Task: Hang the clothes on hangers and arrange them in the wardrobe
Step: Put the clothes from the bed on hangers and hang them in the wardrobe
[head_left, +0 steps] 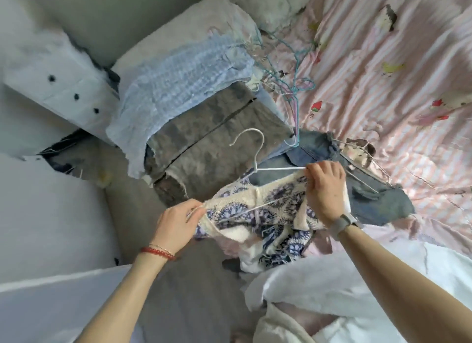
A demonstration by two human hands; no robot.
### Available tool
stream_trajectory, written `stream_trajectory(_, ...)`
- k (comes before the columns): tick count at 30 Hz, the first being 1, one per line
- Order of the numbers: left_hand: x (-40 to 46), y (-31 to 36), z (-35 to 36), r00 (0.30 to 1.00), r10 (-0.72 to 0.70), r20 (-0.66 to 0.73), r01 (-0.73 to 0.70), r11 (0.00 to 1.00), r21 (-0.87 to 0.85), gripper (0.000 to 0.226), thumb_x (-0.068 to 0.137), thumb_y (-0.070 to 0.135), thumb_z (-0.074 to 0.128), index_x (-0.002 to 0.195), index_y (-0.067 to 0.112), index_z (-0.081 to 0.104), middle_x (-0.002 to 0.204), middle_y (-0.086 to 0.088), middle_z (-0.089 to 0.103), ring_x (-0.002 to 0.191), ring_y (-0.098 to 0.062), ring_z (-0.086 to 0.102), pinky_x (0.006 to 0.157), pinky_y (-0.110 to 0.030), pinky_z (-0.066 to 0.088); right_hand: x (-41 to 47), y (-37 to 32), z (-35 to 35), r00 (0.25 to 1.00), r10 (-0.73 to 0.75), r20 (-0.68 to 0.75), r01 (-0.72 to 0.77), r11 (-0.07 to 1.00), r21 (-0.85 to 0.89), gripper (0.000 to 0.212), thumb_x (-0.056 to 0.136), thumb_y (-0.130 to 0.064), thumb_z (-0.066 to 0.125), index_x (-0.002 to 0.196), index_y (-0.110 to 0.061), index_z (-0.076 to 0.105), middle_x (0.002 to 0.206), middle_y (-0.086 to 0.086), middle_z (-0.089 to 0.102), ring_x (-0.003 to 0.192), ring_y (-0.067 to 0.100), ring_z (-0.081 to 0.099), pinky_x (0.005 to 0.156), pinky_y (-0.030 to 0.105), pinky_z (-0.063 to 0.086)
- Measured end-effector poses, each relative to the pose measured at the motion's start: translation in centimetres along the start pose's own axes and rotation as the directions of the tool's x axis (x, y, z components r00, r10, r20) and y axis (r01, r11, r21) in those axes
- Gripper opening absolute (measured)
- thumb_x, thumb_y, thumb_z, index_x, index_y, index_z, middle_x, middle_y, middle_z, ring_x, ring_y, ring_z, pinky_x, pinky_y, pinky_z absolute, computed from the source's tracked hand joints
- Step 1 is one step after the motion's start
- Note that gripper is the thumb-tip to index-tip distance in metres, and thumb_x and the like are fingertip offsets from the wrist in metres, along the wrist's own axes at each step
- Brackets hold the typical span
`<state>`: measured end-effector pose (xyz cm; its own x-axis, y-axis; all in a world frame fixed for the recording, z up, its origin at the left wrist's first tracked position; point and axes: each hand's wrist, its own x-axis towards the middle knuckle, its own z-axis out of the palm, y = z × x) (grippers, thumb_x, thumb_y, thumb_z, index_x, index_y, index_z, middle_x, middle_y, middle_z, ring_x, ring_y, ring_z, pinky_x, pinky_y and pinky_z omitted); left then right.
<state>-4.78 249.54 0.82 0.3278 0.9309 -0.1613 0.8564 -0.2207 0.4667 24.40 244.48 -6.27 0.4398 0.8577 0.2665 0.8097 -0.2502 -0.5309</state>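
The white wire hanger (255, 164) is the landmark here, held above the edge of the bed (383, 61), with its hook pointing up and to the left. A cream garment with a dark blue flower print (270, 204) is partly on this hanger: its upper edge is stretched along the lower wire, and the rest hangs down in folds below it. The left hand (176, 227) is at the lower left end of the hanger, and its grip is closed on the corner of the garment, fingers pinching the cloth where the wire comes out. The right hand (325, 189) is at the right end of the hanger, with its grip closed on the garment's other corner together with the wire. A red bracelet (158, 252) is on the left wrist and a grey watch (342, 224) on the right wrist.

Behind the hanger lies a grey garment (212, 148), and over its far side a light blue knitted piece (178, 87). Just right of the hanger, under the right hand, lie blue jeans (378, 202). Further up from the hanger, on the pink striped bed sheet, there is a bundle of thin coloured hangers (293, 87). Below the hanger, near the person, is white cloth (319, 278)
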Motion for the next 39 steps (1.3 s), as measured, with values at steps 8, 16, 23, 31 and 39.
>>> stream_trajectory(8,-16.9,-12.8,-8.3,0.84,-0.353,-0.412,0.377,0.926,-0.024,0.012,0.091,0.021,0.055,0.091,0.015,0.065,0.094,-0.004,0.066,0.084,-0.028,0.061,0.065,-0.028,0.036,-4.6,-19.5,3.5,0.857,-0.482,0.183,0.458,0.875,0.157,0.038,0.089,-0.027,0.035,0.075,-0.005,0.062,0.071,0.01,0.058,0.068,0.029,0.053,0.071,0.041,0.039)
stream_trajectory(16,-37.3,-21.9,-14.7,0.379,-0.552,-0.743,0.694,0.701,-0.167,0.01,0.087,0.001,0.056,0.088,-0.003,0.066,0.086,-0.026,0.061,0.084,-0.044,0.057,0.075,-0.046,0.041,-14.2,-38.8,5.0,0.211,-0.89,0.405,0.706,0.425,0.566,0.054,0.094,-0.042,0.021,0.107,-0.007,0.06,0.093,0.011,0.059,0.093,0.029,0.051,0.087,0.043,0.04)
stream_trajectory(23,-50.8,-24.1,-16.0,0.023,-0.551,-0.834,0.748,0.563,-0.351,0.013,0.087,-0.002,0.053,0.089,-0.003,0.066,0.09,-0.024,0.057,0.088,-0.04,0.052,0.088,-0.052,0.04,-23.5,-51.3,4.1,-0.199,-0.964,0.178,0.745,-0.031,0.666,0.025,0.087,-0.015,0.047,0.103,-0.003,0.062,0.085,0.011,0.064,0.079,0.031,0.06,0.071,0.04,0.047)
stream_trajectory(31,-61.0,-25.8,-19.7,-0.1,-0.461,-0.882,0.743,0.555,-0.374,0.025,0.091,0.014,0.048,0.099,0.004,0.069,0.1,-0.018,0.068,0.098,-0.038,0.059,0.094,-0.056,0.039,-32.5,-60.8,2.1,-0.167,-0.979,-0.115,0.724,-0.201,0.66,0.026,0.092,-0.021,0.041,0.089,-0.008,0.063,0.075,0.003,0.066,0.059,0.022,0.063,0.052,0.024,0.046)
stream_trajectory(39,-62.8,-29.8,-22.6,-0.089,-0.729,-0.678,0.801,0.352,-0.484,0.059,0.095,0.033,0.042,0.146,0.025,0.014,0.155,-0.004,0.009,0.143,-0.026,0.0,0.115,-0.044,0.008,-39.2,-68.8,3.2,-0.062,-0.997,-0.039,0.674,-0.07,0.735,0.02,0.096,-0.022,0.041,0.102,-0.011,0.057,0.089,0.006,0.068,0.067,0.029,0.063,0.059,0.033,0.048)
